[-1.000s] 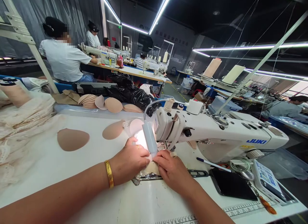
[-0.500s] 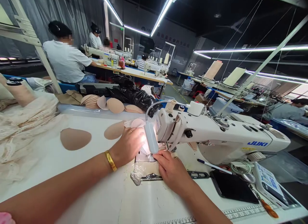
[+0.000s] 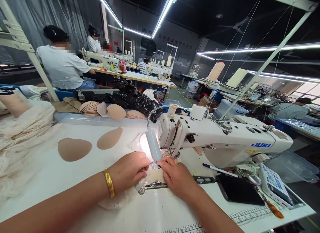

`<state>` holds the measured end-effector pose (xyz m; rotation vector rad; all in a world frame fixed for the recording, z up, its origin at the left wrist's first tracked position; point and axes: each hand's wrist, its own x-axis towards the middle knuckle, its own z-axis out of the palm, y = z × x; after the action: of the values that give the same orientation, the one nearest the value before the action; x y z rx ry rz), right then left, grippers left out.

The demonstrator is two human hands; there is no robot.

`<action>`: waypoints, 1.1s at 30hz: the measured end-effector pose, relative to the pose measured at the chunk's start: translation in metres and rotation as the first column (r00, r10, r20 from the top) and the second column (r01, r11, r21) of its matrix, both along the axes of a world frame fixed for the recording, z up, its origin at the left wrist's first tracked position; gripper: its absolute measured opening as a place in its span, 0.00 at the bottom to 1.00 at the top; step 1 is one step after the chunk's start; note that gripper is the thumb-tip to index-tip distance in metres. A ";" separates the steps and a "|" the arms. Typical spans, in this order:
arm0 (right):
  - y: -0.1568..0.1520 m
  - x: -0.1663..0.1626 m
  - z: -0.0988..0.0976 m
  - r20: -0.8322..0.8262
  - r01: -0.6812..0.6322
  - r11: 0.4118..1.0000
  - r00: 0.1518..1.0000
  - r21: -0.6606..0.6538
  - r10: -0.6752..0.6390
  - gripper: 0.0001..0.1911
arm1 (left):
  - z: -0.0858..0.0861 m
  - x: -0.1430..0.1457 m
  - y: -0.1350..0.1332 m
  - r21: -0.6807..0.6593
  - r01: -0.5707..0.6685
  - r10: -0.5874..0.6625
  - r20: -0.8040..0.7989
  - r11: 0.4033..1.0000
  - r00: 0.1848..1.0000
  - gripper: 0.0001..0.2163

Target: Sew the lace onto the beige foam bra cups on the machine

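Note:
My left hand [image 3: 131,169] is closed beside the needle area of a white sewing machine [image 3: 200,131], its fingers curled on pale lace fabric [image 3: 113,203] that shows below the wrist. More sheer fabric with a brightly lit pad [image 3: 145,144] lies beyond the knuckles, under the lamp [image 3: 153,145]. Close to the presser foot, the fingers of my right hand [image 3: 177,176] are pressed together; what they pinch is hidden. Two flat beige pads, a rounded one [image 3: 74,149] and a pointed one [image 3: 110,138], lie on the table left of my hands.
Stacked beige pads [image 3: 116,111] line the far table edge, near a black plastic bag [image 3: 140,99]. Cream lace [image 3: 22,143] is heaped at left. A phone [image 3: 238,189], pen [image 3: 220,170] and white box [image 3: 275,184] sit at right. Co-workers sit at machines beyond.
My left hand has drawn back toward me from the far side of the needle, and lace now shows beneath its wrist. My right hand stays by the presser foot. The view has shifted slightly.

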<state>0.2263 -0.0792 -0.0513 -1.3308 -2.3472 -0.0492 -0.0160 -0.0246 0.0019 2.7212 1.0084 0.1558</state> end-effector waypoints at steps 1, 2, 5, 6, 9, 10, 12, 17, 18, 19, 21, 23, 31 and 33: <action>0.000 0.000 0.001 0.001 0.004 1.000 1.000 -0.003 -0.004 0.14 | -0.002 0.004 -0.002 0.004 0.041 -0.041 0.038 0.999 0.998 0.07; 0.000 0.000 0.001 0.002 0.006 1.000 1.000 -0.006 -0.006 0.14 | -0.005 0.007 -0.002 0.019 0.072 -0.073 0.060 0.997 0.996 0.09; -0.001 -0.001 0.002 -0.001 0.004 1.000 1.000 -0.010 -0.004 0.13 | -0.013 0.012 -0.001 0.064 0.110 -0.117 0.105 0.992 0.988 0.11; -0.002 -0.001 0.002 -0.003 0.003 1.000 1.000 -0.010 -0.003 0.14 | -0.015 0.012 -0.001 0.075 0.109 -0.117 0.120 0.991 0.986 0.12; -0.002 -0.001 0.001 -0.008 -0.001 1.000 1.000 -0.011 0.000 0.16 | -0.019 0.015 0.000 0.108 0.084 -0.100 0.145 0.991 0.984 0.12; -0.001 0.000 0.001 -0.008 -0.002 1.000 1.000 -0.011 0.002 0.16 | -0.020 0.017 0.000 0.124 0.077 -0.095 0.145 0.989 0.985 0.13; -0.001 0.000 0.001 -0.007 -0.002 1.000 1.000 -0.010 0.002 0.16 | -0.021 0.019 0.000 0.155 0.065 -0.087 0.139 0.986 0.986 0.14; -0.001 0.000 0.001 -0.003 -0.003 1.000 1.000 -0.001 0.003 0.18 | -0.024 0.022 0.005 0.173 0.038 -0.065 0.155 0.984 0.986 0.14; -0.001 0.001 0.001 -0.002 -0.002 1.000 1.000 0.003 0.002 0.18 | -0.023 0.022 0.006 0.171 0.032 -0.059 0.154 0.985 0.986 0.13; -0.001 0.001 0.001 -0.001 0.000 1.000 1.000 0.005 0.000 0.18 | -0.022 0.022 0.007 0.169 0.027 -0.053 0.151 0.985 0.987 0.12; -0.002 0.000 0.001 0.001 -0.001 1.000 1.000 0.002 0.001 0.18 | -0.019 0.022 0.006 0.165 0.012 -0.036 0.141 0.986 0.989 0.10; -0.002 0.000 0.001 -0.006 -0.008 1.000 1.000 -0.001 0.008 0.17 | -0.013 0.023 0.003 0.147 -0.015 -0.002 0.114 0.989 0.993 0.05; 0.001 0.001 -0.002 -0.042 -0.032 0.999 0.999 0.040 0.034 0.20 | -0.010 0.029 -0.005 0.205 0.008 0.015 -0.114 0.979 0.993 0.06; -0.001 -0.001 0.000 -0.047 -0.053 0.996 0.997 0.072 0.056 0.20 | -0.013 0.022 -0.007 0.187 0.004 0.019 -0.120 0.982 0.993 0.09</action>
<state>0.2250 -0.0802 -0.0518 -1.2200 -2.3178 -0.0821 0.0058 -0.0313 -0.0109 2.9279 1.0883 0.0909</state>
